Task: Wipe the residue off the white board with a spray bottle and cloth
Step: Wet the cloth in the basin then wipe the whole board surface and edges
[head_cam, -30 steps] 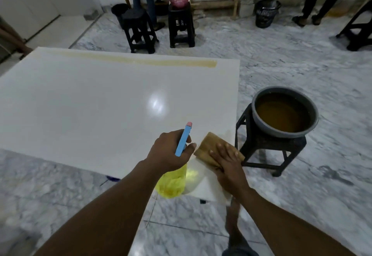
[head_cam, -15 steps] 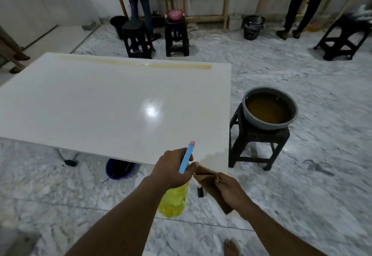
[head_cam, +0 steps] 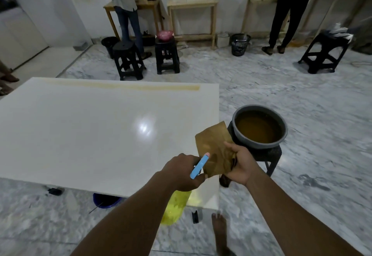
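Observation:
The white board (head_cam: pixel 90 135) lies flat in front of me, with a yellow-brown streak of residue (head_cam: pixel 124 86) along its far edge. My left hand (head_cam: pixel 181 170) grips a spray bottle (head_cam: pixel 175 207) with a yellow body and a blue trigger, held over the board's near right corner. My right hand (head_cam: pixel 240 165) holds a brown cloth (head_cam: pixel 214 149) up in the air, lifted off the board and spread open just right of the trigger.
A grey basin (head_cam: pixel 259 128) of brown water sits on a black stool right of the board. A blue bucket (head_cam: pixel 105 199) is under the board's near edge. Black stools (head_cam: pixel 127 60), a bin (head_cam: pixel 239 44) and two standing people are at the back. My bare foot (head_cam: pixel 220 233) is on the marble floor.
My right hand has lifted the cloth off the board's near corner and raised it, opened out. The left hand kept holding the spray bottle. My view tilted up toward the room.

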Action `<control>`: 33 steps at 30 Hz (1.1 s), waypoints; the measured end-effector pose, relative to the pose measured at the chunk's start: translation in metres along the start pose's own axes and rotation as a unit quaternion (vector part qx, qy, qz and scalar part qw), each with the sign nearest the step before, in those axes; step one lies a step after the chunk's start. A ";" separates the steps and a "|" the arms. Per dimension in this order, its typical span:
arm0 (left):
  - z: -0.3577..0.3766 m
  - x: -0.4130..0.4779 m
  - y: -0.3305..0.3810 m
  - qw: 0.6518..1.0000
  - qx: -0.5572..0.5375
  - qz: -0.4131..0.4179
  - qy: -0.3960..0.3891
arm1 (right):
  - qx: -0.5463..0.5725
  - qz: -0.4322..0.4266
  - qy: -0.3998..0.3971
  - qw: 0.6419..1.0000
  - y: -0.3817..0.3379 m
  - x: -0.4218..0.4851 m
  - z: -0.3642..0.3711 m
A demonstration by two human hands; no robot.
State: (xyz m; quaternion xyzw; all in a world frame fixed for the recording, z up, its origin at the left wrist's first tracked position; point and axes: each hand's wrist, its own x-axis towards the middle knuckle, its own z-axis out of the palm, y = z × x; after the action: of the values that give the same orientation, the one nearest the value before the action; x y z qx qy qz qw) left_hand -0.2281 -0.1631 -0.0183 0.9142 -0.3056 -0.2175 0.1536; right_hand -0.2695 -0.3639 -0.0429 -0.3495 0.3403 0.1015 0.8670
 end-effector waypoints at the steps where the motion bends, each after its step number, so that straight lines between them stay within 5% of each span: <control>1: -0.005 0.015 0.003 1.000 0.005 0.001 0.000 | -0.004 0.001 0.004 1.000 -0.011 0.009 0.002; 8: -0.051 0.142 -0.008 0.999 -0.022 -0.041 0.012 | -0.169 -0.018 0.079 0.982 -0.117 0.117 0.030; 11: -0.073 0.191 -0.017 0.996 -0.054 -0.058 0.040 | -0.347 -0.065 0.182 0.918 -0.169 0.192 0.045; 16: -0.097 0.255 -0.030 0.995 -0.049 -0.071 0.057 | -0.488 -0.224 0.186 0.823 -0.227 0.311 0.069; 20: -0.106 0.291 -0.046 0.994 -0.042 -0.080 0.062 | -0.608 -0.146 0.180 0.759 -0.221 0.401 0.092; 24: -0.110 0.311 -0.057 0.993 -0.063 -0.082 0.055 | -0.619 -0.138 0.279 0.721 -0.233 0.433 0.086; 33: -0.100 0.325 -0.077 0.992 -0.077 -0.052 0.083 | -0.636 -0.238 0.283 0.677 -0.199 0.468 0.061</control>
State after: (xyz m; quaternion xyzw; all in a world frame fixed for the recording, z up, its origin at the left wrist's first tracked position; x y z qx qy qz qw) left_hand 0.0926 -0.2924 -0.0630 0.9290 -0.2266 -0.1718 0.2369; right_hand 0.1947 -0.4974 -0.2135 -0.8981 0.3278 -0.0200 0.2927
